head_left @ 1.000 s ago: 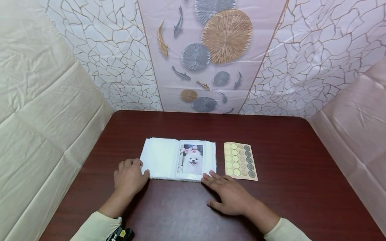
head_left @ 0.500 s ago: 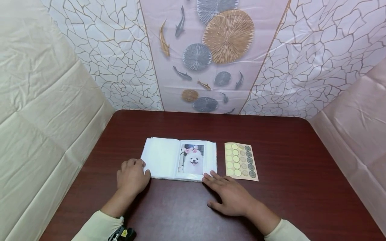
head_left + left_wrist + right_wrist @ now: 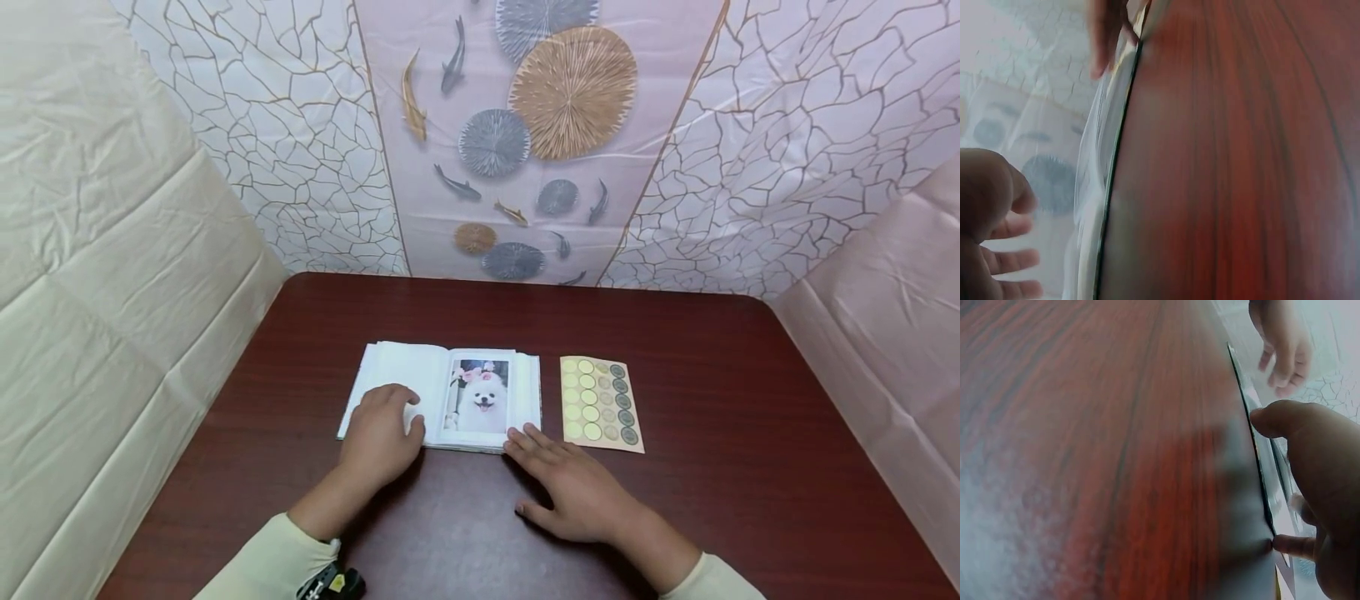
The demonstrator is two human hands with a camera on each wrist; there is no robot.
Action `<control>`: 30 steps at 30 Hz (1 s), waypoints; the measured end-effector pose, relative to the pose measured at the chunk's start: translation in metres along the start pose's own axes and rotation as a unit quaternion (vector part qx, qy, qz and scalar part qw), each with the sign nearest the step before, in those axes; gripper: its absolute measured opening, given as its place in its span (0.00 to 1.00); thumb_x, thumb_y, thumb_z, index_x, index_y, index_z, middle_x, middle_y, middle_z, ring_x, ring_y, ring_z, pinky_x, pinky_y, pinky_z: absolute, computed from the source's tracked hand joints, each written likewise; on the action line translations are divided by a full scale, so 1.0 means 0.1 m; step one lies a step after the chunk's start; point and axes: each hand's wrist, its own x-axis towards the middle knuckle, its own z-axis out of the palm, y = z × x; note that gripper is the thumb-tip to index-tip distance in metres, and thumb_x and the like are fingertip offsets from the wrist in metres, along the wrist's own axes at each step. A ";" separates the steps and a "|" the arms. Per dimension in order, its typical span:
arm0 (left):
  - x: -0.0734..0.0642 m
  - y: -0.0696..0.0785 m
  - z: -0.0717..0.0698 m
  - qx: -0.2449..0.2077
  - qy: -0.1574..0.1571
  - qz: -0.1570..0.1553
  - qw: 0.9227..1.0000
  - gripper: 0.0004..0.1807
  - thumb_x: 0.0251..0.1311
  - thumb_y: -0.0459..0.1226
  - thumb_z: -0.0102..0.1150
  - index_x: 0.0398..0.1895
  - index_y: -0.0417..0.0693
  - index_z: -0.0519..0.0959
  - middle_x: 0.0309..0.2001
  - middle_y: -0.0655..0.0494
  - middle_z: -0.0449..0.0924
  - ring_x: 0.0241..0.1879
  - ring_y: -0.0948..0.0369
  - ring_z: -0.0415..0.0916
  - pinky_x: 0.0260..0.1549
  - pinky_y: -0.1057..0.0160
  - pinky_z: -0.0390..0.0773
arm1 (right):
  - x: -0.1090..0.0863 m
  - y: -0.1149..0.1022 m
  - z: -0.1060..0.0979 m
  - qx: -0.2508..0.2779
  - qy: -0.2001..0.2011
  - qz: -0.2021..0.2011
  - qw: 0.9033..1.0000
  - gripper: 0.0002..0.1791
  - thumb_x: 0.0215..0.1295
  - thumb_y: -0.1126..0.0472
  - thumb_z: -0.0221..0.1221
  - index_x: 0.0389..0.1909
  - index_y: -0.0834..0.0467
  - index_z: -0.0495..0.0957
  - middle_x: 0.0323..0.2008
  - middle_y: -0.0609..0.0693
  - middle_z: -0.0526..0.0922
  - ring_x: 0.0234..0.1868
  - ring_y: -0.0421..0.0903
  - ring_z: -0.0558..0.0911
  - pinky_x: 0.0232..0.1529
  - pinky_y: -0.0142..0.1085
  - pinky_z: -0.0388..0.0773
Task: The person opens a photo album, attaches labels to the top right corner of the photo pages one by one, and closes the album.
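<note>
An open photo album (image 3: 408, 365) lies on the table, its left page blank white. On its right page shows a photo of a fluffy white dog (image 3: 482, 406) with pink flowers above its head. My left hand (image 3: 381, 437) hovers over the lower part of the left page, fingers loosely bent and holding nothing; the left wrist view shows a gap between those fingers and the pages. At the album's lower right corner rests my right hand (image 3: 581, 493), its fingers stretched out on the edge and its thumb apart, toward the near side.
To the right of the album lies a sheet of round stickers (image 3: 602, 405) in gold and dark tones. The dark red wooden table (image 3: 675, 358) ends at a patterned backdrop (image 3: 300, 150), with pale cloth at both sides. A black strapped device (image 3: 330, 581) sits at the left wrist.
My left hand has left the album's left edge and moved right, over the left page. My right hand stays at the lower right corner. The view has shifted slightly.
</note>
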 end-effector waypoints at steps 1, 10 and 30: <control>0.01 0.04 0.02 -0.008 0.002 0.013 1.000 0.09 0.56 0.35 0.67 0.40 0.44 0.83 0.47 0.46 0.84 0.53 0.42 0.77 0.49 0.43 0.76 | 0.00 0.00 0.00 0.001 0.004 -0.001 1.000 0.41 0.69 0.41 0.61 0.78 0.54 0.63 0.78 0.50 0.61 0.78 0.51 0.58 0.66 0.56 0.69; 0.03 0.32 0.12 -0.079 -0.027 0.074 0.994 0.08 0.60 0.34 0.65 0.42 0.48 0.80 0.46 0.52 0.83 0.52 0.50 0.78 0.53 0.51 0.77 | -0.03 0.02 -0.01 -0.003 0.040 -0.004 0.999 0.44 0.66 0.42 0.65 0.78 0.55 0.62 0.77 0.51 0.63 0.77 0.51 0.61 0.64 0.55 0.72; 0.07 0.59 0.20 -0.098 -0.057 0.138 0.984 0.08 0.62 0.35 0.65 0.43 0.49 0.80 0.43 0.55 0.83 0.48 0.53 0.79 0.50 0.53 0.77 | -0.33 0.49 -0.18 -0.048 0.116 0.063 0.990 0.39 0.62 0.50 0.71 0.70 0.62 0.72 0.65 0.59 0.78 0.66 0.58 0.76 0.61 0.58 0.73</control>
